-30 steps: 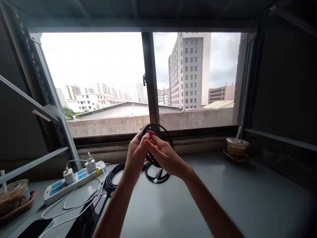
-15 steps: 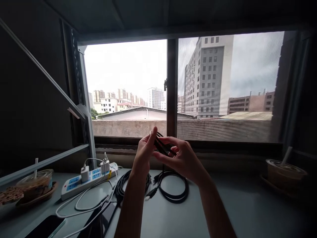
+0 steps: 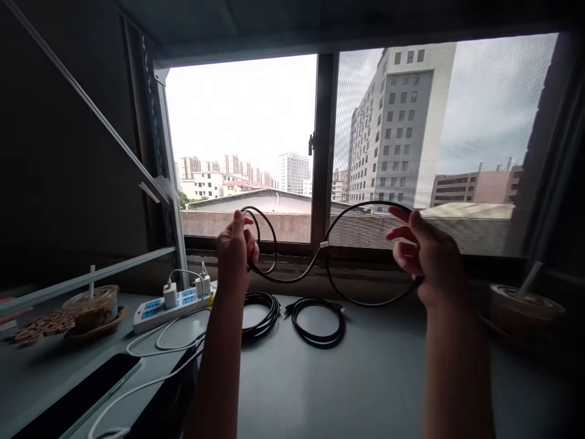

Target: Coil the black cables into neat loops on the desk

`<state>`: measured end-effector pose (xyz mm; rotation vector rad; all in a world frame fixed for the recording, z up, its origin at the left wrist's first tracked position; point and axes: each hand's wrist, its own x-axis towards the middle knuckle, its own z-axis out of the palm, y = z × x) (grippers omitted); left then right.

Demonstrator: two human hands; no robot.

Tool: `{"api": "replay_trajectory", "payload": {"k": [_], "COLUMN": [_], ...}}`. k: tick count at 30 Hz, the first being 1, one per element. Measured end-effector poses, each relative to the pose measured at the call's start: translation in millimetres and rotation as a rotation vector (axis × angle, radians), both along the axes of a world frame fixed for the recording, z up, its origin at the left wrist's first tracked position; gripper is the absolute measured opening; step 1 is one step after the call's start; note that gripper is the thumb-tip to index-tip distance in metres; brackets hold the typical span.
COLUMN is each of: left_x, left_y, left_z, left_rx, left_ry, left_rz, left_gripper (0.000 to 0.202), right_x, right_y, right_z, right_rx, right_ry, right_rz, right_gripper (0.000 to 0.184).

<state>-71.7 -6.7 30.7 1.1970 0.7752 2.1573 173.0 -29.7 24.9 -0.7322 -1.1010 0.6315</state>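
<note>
Head view: black cable (image 3: 283, 281) drawn into loops in mid-air

The left hand (image 3: 235, 244) had its fingers narrowed on the cable beside a small loop; the right hand (image 3: 425, 250) held a larger loop, thumb and forefinger pinching its upper arc while the other fingers stood apart, loosely curled. Good handling seemed to call for a light, even pull — enough to open the loops, too little to kink them — with a firm left grip so that the small loop would not slip. Following the natural curl would probably have kept twists out. The cable looked thin, smooth and springy, with a small white piece (image 3: 324, 244), perhaps a tie or connector, between the hands. It hung above the surface (image 3: 297, 390), before the window (image 3: 325, 152). Below lay a black coil (image 3: 317, 344), near a thicker coil (image 3: 262, 332) partly hidden by the left forearm.
</note>
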Motion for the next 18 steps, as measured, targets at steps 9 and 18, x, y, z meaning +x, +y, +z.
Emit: {"api": "replay_trajectory", "payload": {"k": [9,18], "left_x": [3.2,-5.5], "left_y": [10.8,10.2], "left_z": [-2.8,-5.0], "left_rx": [0.223,0.123], "left_ry": [-0.321,-0.315], "left_rz": [0.152,0.036], "left_gripper": [0.034,0.044], "right_x": [33.5,72.3], "right_y": [-7.2,4.0], "right_z": [1.6,-13.7], "right_rx": [0.14,0.296], "right_ry": [0.22,0.809], "right_rz": [0.306,1.147], "right_gripper": [0.009,0.048]}}
